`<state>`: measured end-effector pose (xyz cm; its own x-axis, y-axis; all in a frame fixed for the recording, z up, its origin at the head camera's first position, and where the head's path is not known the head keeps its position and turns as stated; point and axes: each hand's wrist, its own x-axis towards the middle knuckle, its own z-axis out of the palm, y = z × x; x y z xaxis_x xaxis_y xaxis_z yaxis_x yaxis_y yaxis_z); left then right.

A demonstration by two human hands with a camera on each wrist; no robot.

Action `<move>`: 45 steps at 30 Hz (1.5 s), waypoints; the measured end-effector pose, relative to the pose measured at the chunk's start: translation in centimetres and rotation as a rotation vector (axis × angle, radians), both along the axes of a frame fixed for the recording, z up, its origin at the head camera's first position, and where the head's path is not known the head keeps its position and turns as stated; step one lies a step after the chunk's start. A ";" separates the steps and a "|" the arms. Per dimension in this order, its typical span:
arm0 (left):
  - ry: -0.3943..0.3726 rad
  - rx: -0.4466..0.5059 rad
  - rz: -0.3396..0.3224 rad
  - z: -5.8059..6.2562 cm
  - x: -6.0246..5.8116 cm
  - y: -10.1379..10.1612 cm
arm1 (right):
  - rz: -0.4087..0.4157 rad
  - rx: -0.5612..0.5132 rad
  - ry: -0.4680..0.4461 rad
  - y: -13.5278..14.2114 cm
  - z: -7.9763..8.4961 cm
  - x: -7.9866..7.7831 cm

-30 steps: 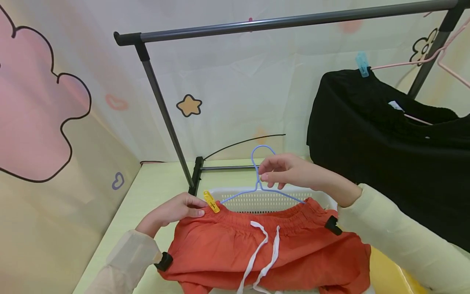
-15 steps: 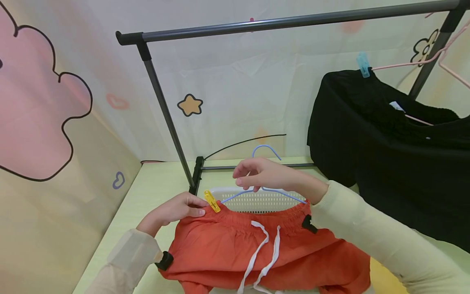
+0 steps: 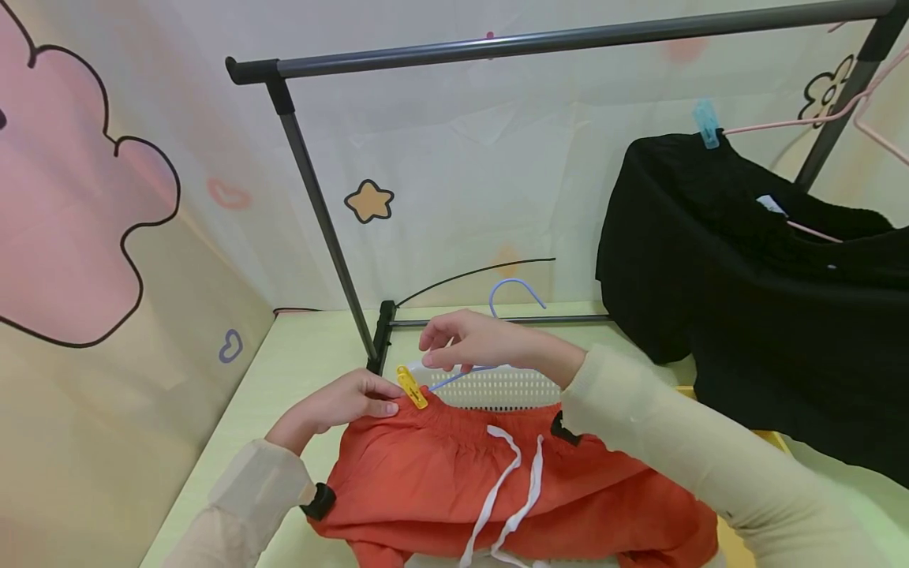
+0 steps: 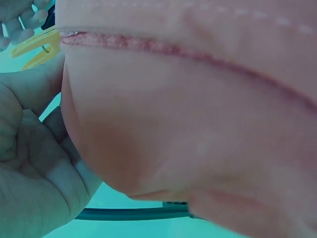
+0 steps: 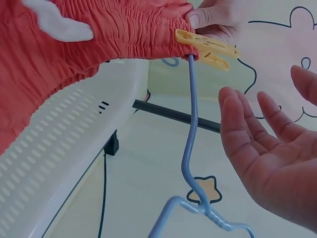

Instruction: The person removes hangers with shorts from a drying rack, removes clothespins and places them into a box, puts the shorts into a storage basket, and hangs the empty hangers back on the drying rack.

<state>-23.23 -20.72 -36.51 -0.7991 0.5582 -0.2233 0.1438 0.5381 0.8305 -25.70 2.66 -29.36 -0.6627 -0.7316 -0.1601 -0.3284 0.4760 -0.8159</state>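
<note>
Orange-red shorts [image 3: 440, 481] with a white drawstring hang on a blue hanger [image 3: 516, 282]. A yellow clothespin [image 3: 412, 387] clips the waistband's left corner to that hanger. My left hand [image 3: 342, 404] pinches the waistband just left of the clothespin; in the left wrist view the cloth covers most of the picture. Above the hanger's left arm is my right hand [image 3: 483, 341], its fingers loosely bent and holding nothing. In the right wrist view this right hand [image 5: 267, 144] is apart from the clothespin [image 5: 208, 47] and from the hanger [image 5: 190, 124]. My right forearm hides the right end of the waistband.
A white perforated basket [image 3: 511, 386] stands behind the shorts, with a yellow container [image 3: 735, 544] to the right. A dark metal rack [image 3: 454, 55] spans the top. Black pants [image 3: 710, 284] hang at right from a pink hanger [image 3: 788, 124] with a blue clothespin [image 3: 706, 124].
My right hand has moved left, from beside the hanger's neck to over its left arm near the yellow clothespin. The left hand keeps its pinch on the waistband.
</note>
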 end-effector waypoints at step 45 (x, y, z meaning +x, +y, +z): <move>0.160 -0.163 0.002 1.8 0.5 0.9 | 0.022 0.067 0.305 -4.4 -2.5 -0.8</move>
